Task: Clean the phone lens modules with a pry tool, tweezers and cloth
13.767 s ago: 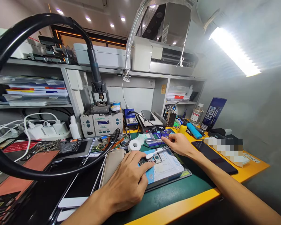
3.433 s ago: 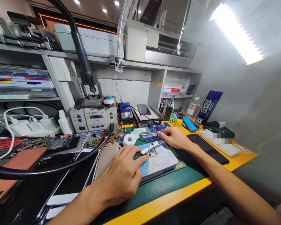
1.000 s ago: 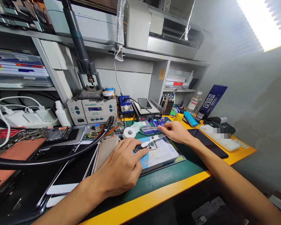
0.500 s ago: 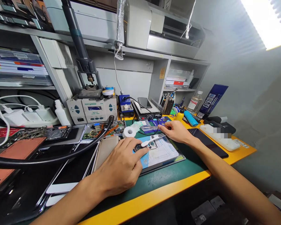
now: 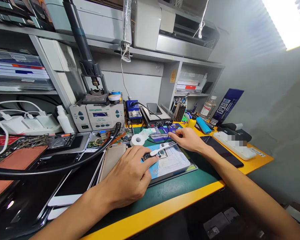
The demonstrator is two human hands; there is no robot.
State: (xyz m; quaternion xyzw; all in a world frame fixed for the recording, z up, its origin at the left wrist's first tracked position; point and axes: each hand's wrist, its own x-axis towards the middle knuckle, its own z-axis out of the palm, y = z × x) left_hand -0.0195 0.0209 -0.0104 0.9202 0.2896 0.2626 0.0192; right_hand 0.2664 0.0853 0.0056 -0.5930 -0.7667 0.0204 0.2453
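Observation:
My left hand [image 5: 130, 170] rests over the left end of a thin blue-and-white box [image 5: 171, 163], its fingers closed round a small black part with round lenses [image 5: 146, 156], which looks like a phone camera module. Most of that part is hidden by the fingers. A white swab [image 5: 162, 149] lies slantwise above the box, its thick white tip at the black part. The swab's far end runs under my right hand [image 5: 187, 137], whose fingers are pinched together. Metal tweezers [image 5: 158, 135] sit just left of the right fingertips. A small metal-looking piece [image 5: 163, 154] is on the box.
A white tape roll [image 5: 138, 140] stands behind the box. To the left are several phones [image 5: 72, 180] and a black hose [image 5: 65, 170] crossing over them. A hot-air station [image 5: 100, 116] is at the back. On the right lie a black tablet [image 5: 222, 151] and a white power strip [image 5: 233, 145].
The view shifts very slightly. Both hands, the swab and the black part stay in nearly the same place.

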